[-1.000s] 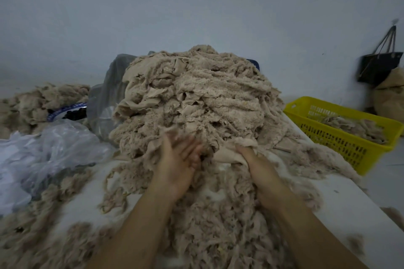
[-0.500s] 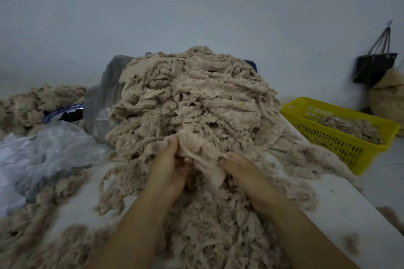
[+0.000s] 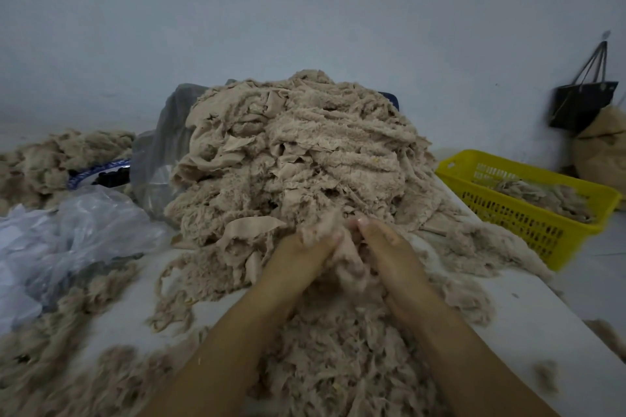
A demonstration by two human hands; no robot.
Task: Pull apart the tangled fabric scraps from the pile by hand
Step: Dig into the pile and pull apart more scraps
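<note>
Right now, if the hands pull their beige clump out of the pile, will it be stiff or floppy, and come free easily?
Probably floppy: the clump bunches and sags between the left hand and right hand. Likely light, since it looks fluffy and frayed. It may snag: loose strands run into the pile, so neighbouring scraps could drag along.

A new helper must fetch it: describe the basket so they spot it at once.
Find the big beige scrap pile on the white table. Just past the table's right edge sits the basket. It alone is bright yellow, with perforated sides and some scraps inside.
</note>
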